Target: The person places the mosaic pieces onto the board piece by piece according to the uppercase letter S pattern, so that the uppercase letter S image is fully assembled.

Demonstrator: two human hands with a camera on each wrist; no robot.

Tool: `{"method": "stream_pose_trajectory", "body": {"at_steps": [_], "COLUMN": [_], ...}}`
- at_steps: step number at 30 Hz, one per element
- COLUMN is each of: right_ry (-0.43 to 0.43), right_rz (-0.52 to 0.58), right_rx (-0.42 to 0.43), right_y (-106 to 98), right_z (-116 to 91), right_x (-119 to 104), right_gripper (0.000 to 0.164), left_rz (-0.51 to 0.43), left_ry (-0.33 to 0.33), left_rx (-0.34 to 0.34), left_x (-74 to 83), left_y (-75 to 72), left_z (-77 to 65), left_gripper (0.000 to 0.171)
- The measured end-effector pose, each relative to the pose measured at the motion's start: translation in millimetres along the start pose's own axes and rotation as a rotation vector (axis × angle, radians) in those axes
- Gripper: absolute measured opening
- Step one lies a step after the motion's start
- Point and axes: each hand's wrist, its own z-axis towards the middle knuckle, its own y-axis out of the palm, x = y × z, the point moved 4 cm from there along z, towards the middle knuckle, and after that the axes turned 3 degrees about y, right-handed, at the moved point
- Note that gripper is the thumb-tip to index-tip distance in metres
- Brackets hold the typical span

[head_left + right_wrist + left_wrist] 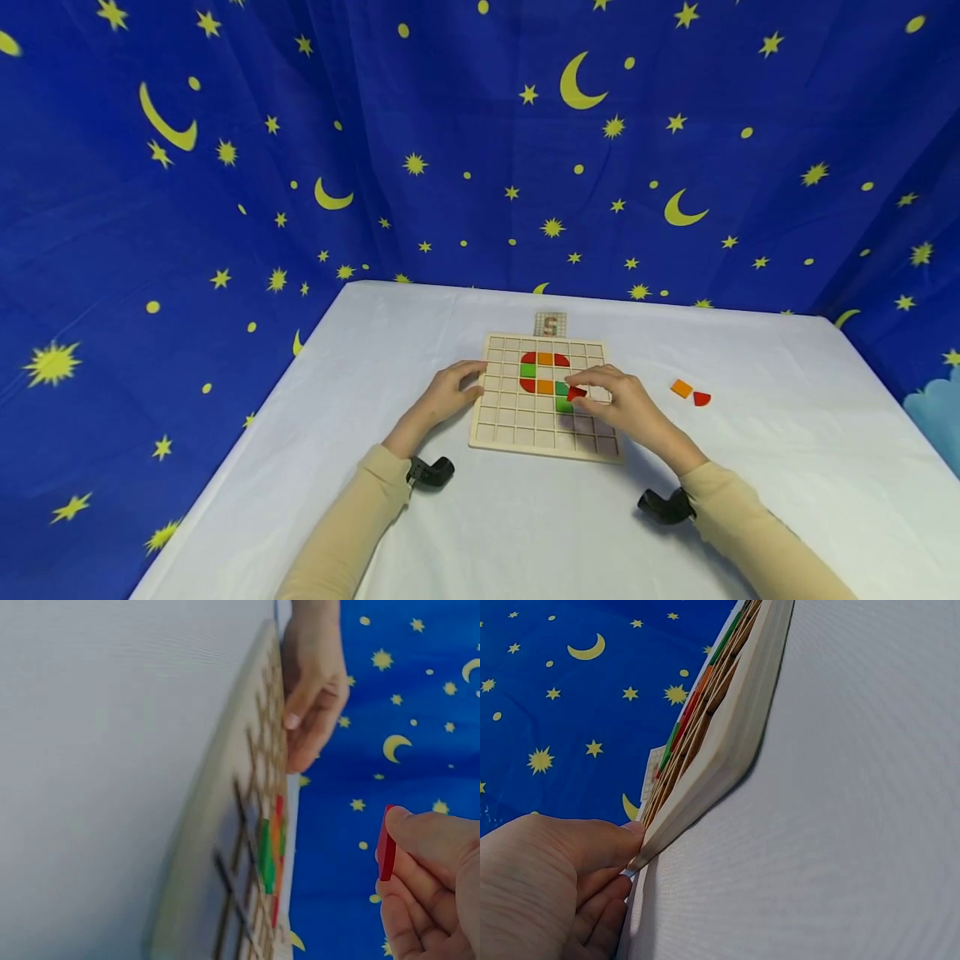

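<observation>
A wooden grid board [513, 429] lies on the white table. Red, orange and green tiles sit in its squares, among them an orange tile [545, 359] and a light green tile [528, 371]. My left hand [450, 393] touches the board's left edge with thumb and fingertips, the fingers loosely bent. Between thumb and fingers, my right hand [626, 408] pinches a red tile [387, 847] above the board's right half. Close below that tile is a green tile [563, 405] in the grid. The right fingers partly hide the squares around it.
A small pattern card [550, 324] lies just behind the board. To the right, an orange square tile [681, 388] and a red rounded tile [702, 399] are loose on the table. Starry blue cloth [480, 167] hangs behind the table. Each wrist bears a black camera.
</observation>
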Motion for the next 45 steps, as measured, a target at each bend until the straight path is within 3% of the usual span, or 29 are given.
{"method": "stream_pose_trajectory", "body": {"at_steps": [9,18,27,45], "right_ry": [-0.043,-0.094,-0.082,-0.104], "right_rz": [0.025,-0.018,-0.019,-0.049], "right_rx": [-0.055,-0.081,-0.129,-0.096], "right_y": [17,29,38,40], "right_z": [-9,-12,-15,-15], "right_x": [3,9,13,14], "right_gripper": [0.030,0.028,0.027,0.029], "left_rz": [0.000,-0.004,0.001,-0.011], "left_ry": [-0.011,0.013,0.008,-0.003], "left_rx": [-0.008,-0.003,-0.002,-0.006], "left_x": [-0.6,-0.8,-0.8,-1.5], "left_y": [2.0,2.1,1.7,1.3], "left_z": [0.4,0.1,0.3,0.2], "left_gripper": [0.043,0.044,0.044,0.043]}}
